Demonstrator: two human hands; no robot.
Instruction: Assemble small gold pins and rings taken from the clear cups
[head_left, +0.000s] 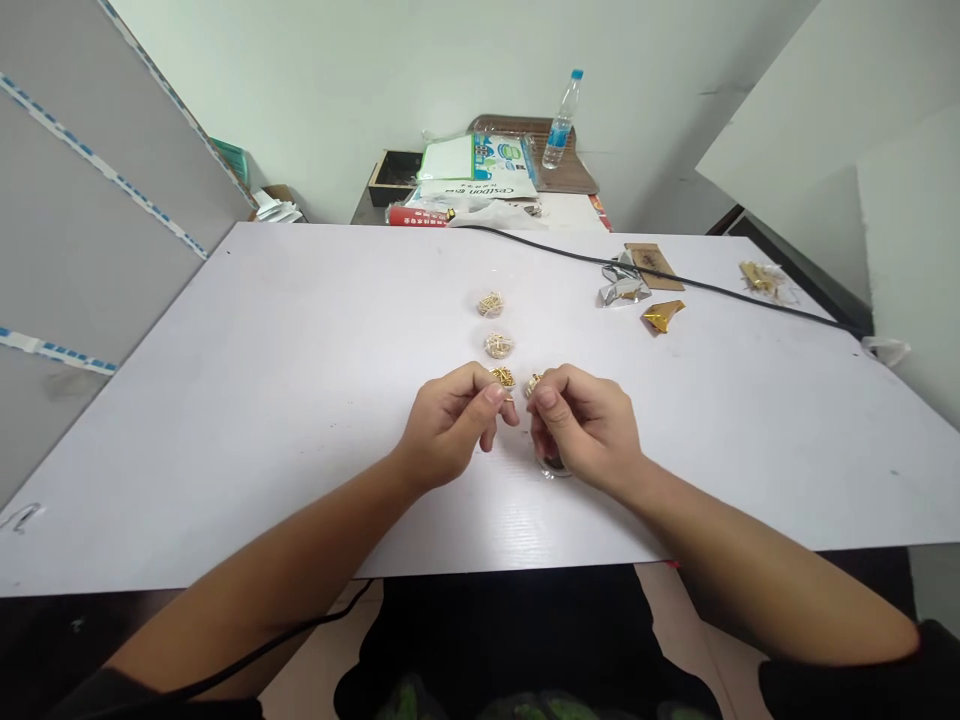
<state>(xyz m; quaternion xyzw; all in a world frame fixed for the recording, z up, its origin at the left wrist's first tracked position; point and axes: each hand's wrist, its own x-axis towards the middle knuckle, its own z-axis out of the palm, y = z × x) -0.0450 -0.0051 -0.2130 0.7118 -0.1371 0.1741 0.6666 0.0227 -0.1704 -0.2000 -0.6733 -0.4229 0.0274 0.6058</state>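
My left hand (452,425) is closed in a pinch, with a tiny gold-coloured piece (509,400) showing at its fingertips. Close beside it, my right hand (589,425) has thumb and forefinger pressed together; whatever they hold is too small to make out. Just beyond the left fingers sits a small heap of gold pin-like pieces (504,377). Another small gold cluster (533,384) is partly covered by the right hand. Under that hand a small round dish (556,472) shows only its near rim. Farther away are two small round clear containers of thin pale-gold pieces, a nearer one (498,346) and a farther one (491,305).
A black cable (555,252) crosses the table (262,400) toward the right edge. Silver foil (624,290), brown card (655,267), a gold wrapper (663,317) and a plastic packet (765,280) lie at back right. Behind stands a water bottle (559,130).
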